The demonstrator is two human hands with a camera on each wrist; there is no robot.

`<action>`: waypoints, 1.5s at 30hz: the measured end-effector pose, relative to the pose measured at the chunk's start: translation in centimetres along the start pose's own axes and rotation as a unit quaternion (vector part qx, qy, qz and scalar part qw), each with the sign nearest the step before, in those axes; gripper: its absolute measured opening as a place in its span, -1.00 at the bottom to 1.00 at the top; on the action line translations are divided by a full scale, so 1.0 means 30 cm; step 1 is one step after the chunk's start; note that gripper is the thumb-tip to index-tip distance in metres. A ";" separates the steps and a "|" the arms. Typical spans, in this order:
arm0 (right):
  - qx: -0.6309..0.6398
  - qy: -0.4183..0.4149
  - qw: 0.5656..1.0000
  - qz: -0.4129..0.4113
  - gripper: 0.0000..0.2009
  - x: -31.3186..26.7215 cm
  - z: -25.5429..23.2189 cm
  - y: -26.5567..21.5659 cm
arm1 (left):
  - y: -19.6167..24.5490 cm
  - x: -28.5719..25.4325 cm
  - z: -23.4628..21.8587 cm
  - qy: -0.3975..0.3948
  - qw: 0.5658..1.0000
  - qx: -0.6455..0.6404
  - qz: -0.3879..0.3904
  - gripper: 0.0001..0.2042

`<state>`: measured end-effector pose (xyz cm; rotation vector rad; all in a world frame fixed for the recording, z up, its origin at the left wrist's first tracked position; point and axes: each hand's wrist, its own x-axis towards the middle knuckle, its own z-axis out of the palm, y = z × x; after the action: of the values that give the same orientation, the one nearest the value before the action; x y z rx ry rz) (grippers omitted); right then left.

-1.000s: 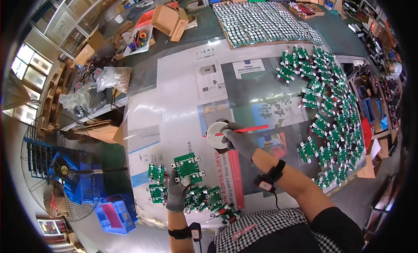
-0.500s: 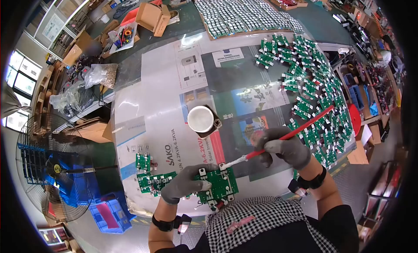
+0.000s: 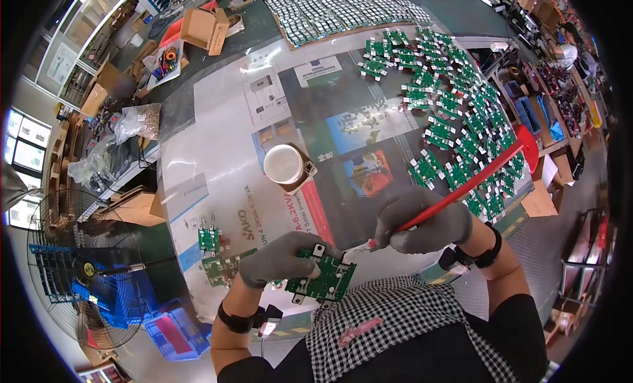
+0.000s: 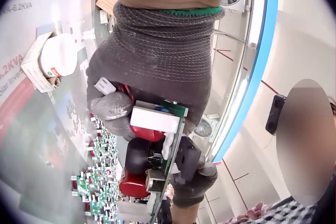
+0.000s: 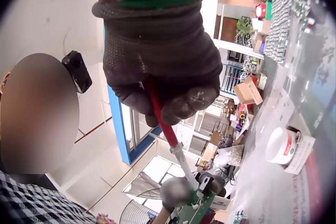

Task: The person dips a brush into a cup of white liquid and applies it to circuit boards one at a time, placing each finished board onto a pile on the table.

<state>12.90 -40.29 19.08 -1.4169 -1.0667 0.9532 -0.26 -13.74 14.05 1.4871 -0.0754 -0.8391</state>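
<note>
My left hand (image 3: pixel 280 257) in a grey glove grips a green circuit board (image 3: pixel 324 277) close to my chest, lifted off the table. In the left wrist view the board (image 4: pixel 176 129) shows red and black parts and a white block. My right hand (image 3: pixel 425 221), gloved too, holds a red-handled brush (image 3: pixel 461 188); its pale tip touches the board's upper right corner (image 5: pixel 202 195). A white round tub (image 3: pixel 285 164) stands on the table beyond the hands.
Many green boards (image 3: pixel 461 119) lie spread over the right side of the poster-covered table (image 3: pixel 217 139). A few more boards (image 3: pixel 214 254) lie at the near left. A tray of small parts (image 3: pixel 330 10) sits at the far edge. A blue fan (image 3: pixel 86 271) stands on the left.
The right hand brought the brush from the white tub back to the board. The left hand lifted the board from the pile and drew it toward my chest.
</note>
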 end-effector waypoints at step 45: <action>0.042 0.271 0.962 -0.011 -0.76 -0.063 0.066 -0.082 | 0.012 0.069 0.070 0.363 0.862 -0.281 0.216 -0.46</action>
<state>10.22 -41.50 21.32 -1.4759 -0.6213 0.5335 0.30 -16.64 13.73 1.0733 0.3644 0.1090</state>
